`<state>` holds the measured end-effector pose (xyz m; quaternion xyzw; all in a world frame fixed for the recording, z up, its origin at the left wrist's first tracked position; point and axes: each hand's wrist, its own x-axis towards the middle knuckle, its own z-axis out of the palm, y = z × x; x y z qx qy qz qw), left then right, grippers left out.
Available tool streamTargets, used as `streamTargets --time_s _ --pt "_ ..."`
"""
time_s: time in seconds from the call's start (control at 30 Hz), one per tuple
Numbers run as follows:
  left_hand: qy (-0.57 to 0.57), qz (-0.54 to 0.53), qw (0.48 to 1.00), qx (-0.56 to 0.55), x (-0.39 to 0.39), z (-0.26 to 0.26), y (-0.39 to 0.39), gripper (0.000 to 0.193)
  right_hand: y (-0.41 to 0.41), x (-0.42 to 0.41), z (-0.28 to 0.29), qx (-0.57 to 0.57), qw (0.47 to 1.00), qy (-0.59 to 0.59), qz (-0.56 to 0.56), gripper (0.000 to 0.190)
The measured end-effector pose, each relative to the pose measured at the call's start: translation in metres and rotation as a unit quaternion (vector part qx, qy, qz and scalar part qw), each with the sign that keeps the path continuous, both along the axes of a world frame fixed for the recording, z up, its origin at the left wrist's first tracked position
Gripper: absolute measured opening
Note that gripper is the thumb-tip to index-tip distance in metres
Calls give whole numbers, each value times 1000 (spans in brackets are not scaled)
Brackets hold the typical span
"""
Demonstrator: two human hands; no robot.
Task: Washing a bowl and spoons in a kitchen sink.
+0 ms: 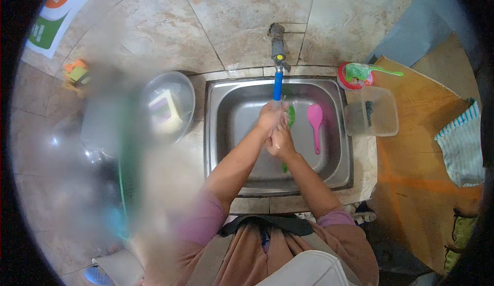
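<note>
My left hand (268, 119) is under the blue spout (277, 87) of the wall tap, with water running over it. Pressed against it from below and to the right is my right hand (281, 142), its fingers partly hidden. Both are wet, and I cannot tell whether anything is between them. A green utensil (291, 117) shows beside my fingers, and a green end appears below my wrists; my hands cover its middle. To their right, a pink rice paddle (315, 125) lies in the stainless steel sink (241, 158), its handle towards me.
On the left stands a clear plastic bowl (187, 110) holding a pale object. At right are a red-rimmed container (341, 78) with a green scrubber on it, a clear plastic tub (386, 118) and a striped cloth (459, 147). A blur hides much of the left side.
</note>
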<state>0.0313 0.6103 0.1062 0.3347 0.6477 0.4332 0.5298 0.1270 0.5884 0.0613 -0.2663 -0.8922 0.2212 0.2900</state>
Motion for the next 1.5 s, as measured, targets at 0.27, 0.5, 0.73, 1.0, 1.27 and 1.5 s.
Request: streamTargets --time_s 0.27,0.5,0.73,1.0,1.27,1.5 --pt "-468 26 882 55 -6 -12 -11 58 -3 2 -98 -113 976 183 36 67" --pt "-470 40 882 -10 -14 -26 -48 66 -5 -29 -4 -191 962 186 60 71" --pt "-535 133 820 153 26 -9 -58 58 20 -26 8 -144 974 88 -148 74" --pt "-295 251 911 143 19 -23 -54 38 17 -30 18 -170 957 29 -235 74" --pt "-317 199 924 73 45 -2 -71 62 36 -71 -34 -229 937 119 -236 45" --pt "-263 125 952 -91 109 54 -129 101 69 -79 -47 -279 907 -229 -215 35"
